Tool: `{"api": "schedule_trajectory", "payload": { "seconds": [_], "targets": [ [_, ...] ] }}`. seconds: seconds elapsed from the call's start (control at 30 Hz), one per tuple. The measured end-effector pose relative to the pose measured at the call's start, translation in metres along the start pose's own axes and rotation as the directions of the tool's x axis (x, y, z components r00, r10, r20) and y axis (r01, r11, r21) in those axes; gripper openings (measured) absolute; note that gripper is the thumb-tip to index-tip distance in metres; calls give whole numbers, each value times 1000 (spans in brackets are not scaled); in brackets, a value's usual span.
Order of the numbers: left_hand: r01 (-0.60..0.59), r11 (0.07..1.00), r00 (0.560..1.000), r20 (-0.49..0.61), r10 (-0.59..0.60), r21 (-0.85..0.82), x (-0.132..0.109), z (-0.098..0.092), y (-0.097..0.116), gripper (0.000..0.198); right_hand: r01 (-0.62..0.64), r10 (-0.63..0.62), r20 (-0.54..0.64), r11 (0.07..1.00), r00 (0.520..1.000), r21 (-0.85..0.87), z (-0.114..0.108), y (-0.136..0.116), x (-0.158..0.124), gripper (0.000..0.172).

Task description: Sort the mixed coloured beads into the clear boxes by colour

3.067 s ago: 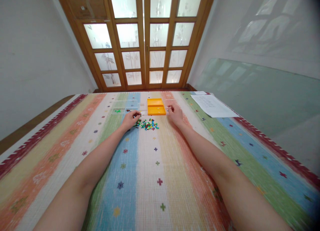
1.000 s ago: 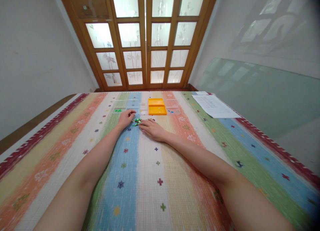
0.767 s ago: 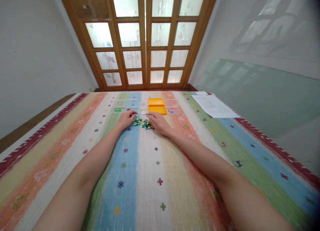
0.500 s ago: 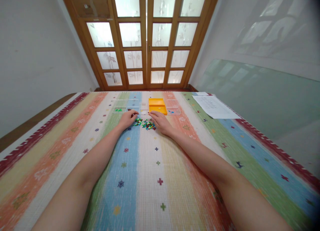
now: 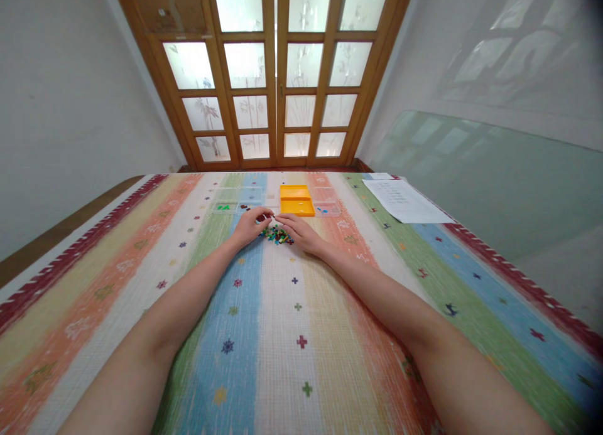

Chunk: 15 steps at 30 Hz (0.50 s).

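Sitting nearside of the yellow box point(image 5: 296, 207), bit left, tiny pcs point(image 5: 279, 236) prob handle light, stiff, slippery; pinch sides imo. L hand point(image 5: 252, 227) + R hand point(image 5: 302, 233) also nearside of box, fingers curled, can't tell if gripping.

Multicoloured pieces point(image 5: 279, 235) (green, blue, yellow), orange-yellow case point(image 5: 294, 207), striped tablecloth point(image 5: 277, 334)

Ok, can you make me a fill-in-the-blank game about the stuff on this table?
1. The small pieces in the far-left clear box are coloured ____.
2. The little bits in the clear tray just right of the orange-yellow box are coloured ____.
3. The hand nearer the white paper is the person's ____ one.

Missing words: green; blue; right.
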<state>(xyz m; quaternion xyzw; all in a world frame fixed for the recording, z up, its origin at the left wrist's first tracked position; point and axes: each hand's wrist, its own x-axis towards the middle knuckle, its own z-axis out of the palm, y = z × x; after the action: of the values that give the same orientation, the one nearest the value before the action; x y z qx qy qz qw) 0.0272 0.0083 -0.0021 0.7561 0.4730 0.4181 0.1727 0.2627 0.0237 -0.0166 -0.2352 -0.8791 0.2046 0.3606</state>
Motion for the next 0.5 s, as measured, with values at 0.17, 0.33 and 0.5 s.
{"api": "schedule_trajectory", "payload": {
  "seconds": [0.17,0.33,0.5],
  "targets": [
    [-39,999,999,-6,39,12,0,-1,-2,16,-6,5,18,999,1000,48,0,-5,0,44],
    [-15,1000,1000,0,15,-8,0,1,-4,15,-32,29,30,996,999,87,0,-5,0,44],
    [81,993,990,-110,-91,-85,3,-1,-16,13,-49,52,-36,995,998,93,2,1,-2,44]
  ]
}}
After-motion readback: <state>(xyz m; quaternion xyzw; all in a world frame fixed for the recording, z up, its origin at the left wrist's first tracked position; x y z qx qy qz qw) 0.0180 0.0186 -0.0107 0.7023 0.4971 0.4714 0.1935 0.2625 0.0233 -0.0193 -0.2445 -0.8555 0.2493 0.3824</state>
